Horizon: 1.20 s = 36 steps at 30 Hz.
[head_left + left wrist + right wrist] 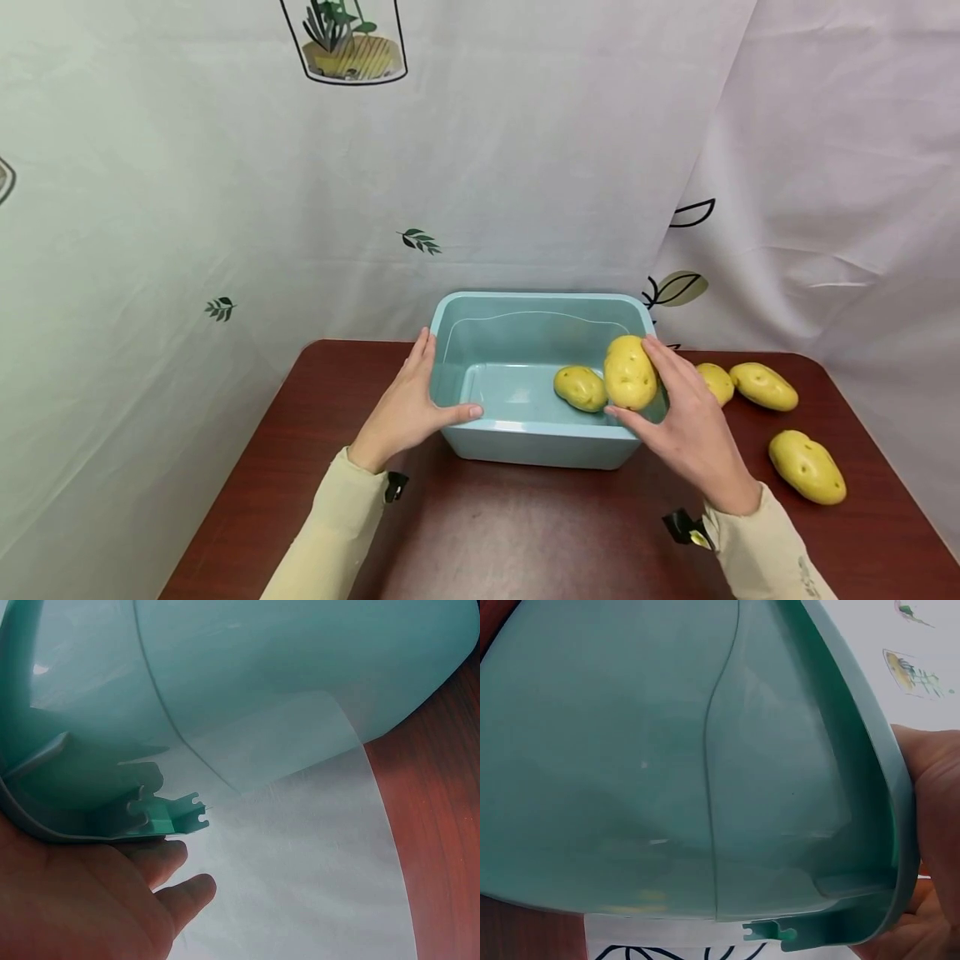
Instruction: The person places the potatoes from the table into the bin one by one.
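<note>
A light blue plastic bin (517,446) stands near the back edge of the table. With its thumb over the front rim and its fingers along the left side, my left hand (408,408) holds the bin's left front corner. My right hand (690,425) holds a yellow potato (628,372) between thumb and fingers, above the bin's right end. Another potato (580,388) lies on the bin's floor, right of the middle. The right wrist view shows the bin's outer wall (630,772) and part of my hand (939,810); the held potato is hidden there.
Right of the bin, a potato (714,383) partly hidden by my right hand lies beside a longer potato (763,386). One more potato (807,467) lies nearer, at the right. A pale printed cloth (525,167) hangs behind the dark red table (510,533).
</note>
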### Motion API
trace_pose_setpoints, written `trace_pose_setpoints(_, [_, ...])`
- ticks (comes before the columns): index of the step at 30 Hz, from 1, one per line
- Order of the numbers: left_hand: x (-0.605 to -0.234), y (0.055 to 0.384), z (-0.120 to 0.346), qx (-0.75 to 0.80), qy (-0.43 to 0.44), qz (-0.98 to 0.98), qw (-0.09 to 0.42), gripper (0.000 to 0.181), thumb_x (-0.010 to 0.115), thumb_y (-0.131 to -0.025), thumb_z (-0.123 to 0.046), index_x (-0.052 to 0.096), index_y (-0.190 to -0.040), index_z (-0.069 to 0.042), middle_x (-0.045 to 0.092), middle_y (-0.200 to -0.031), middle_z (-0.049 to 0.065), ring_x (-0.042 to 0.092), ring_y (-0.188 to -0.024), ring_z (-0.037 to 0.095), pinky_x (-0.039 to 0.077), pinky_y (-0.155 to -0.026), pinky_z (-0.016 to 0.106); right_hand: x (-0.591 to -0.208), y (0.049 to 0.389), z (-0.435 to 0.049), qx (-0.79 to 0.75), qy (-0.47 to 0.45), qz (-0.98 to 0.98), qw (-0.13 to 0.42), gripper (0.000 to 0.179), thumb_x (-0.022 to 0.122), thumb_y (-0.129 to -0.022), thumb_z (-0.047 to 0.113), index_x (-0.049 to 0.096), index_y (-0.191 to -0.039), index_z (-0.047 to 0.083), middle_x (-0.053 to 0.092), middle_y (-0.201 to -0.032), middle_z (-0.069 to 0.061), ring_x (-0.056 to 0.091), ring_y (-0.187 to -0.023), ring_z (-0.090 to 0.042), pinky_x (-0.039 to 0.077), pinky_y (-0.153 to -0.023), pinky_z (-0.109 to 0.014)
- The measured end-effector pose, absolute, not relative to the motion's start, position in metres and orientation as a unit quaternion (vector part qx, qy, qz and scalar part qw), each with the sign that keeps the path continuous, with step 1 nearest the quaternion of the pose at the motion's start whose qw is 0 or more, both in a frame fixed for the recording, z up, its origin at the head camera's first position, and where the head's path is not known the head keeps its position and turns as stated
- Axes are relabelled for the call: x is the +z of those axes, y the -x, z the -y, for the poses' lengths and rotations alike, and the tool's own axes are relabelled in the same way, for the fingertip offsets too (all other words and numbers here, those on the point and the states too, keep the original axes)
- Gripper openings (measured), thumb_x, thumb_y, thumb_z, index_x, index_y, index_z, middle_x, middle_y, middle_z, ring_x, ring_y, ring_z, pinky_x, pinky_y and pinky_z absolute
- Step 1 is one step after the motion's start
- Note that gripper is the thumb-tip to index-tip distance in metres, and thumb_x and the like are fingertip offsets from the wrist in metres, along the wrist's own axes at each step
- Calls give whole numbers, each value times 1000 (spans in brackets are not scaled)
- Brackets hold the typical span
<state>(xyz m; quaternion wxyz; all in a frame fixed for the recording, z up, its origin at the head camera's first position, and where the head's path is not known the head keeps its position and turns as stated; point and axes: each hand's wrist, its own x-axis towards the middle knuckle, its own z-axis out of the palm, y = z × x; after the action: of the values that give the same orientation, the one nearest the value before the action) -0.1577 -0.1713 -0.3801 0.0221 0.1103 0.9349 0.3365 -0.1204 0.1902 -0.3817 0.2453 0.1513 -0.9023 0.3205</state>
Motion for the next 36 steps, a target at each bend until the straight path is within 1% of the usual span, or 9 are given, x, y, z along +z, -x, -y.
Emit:
trace_pose_setpoints(6, [-380,158,171,336,-110,-935,23,134,68,-69,-84,1,-162,-16,-10,-166,-15,6,-154,23,28,-116,54,-385,124,-190,324,-148,904,237,96,92,-72,30,44,-151,4,46,-150,-20,44,-134,-42,38,-104,-61])
trace_pose_setpoints(11, [-381,158,171,336,-109,-935,22,134,66,-68,-86,0,-162,-16,-10,-166,-15,7,-154,23,28,-116,54,-386,124,-190,326,-141,906,228,95,92,-73,32,45,-151,3,48,-149,-21,46,-132,-43,40,-101,-62])
trace_pose_setpoints(21, [-381,158,171,341,-109,-933,21,134,67,-68,-85,-1,-162,-17,-11,-166,-15,12,-154,22,31,-115,53,-386,124,-191,336,-119,916,184,93,89,-76,40,45,-150,4,47,-146,-24,45,-131,-45,39,-101,-65])
trace_pose_setpoints(31, [-380,158,171,341,-108,-933,21,134,67,-68,-85,-1,-162,-17,-10,-166,-15,16,-153,23,33,-114,52,-387,126,-192,339,-119,916,178,90,89,-76,40,46,-147,4,48,-144,-24,45,-129,-44,39,-100,-65])
trace_pose_setpoints(36, [-380,158,171,342,-109,-933,22,134,67,-68,-85,-1,-162,-17,-11,-166,-16,17,-153,23,33,-114,52,-387,126,-193,343,-127,913,181,83,88,-77,38,50,-143,3,51,-141,-21,46,-128,-42,38,-101,-63])
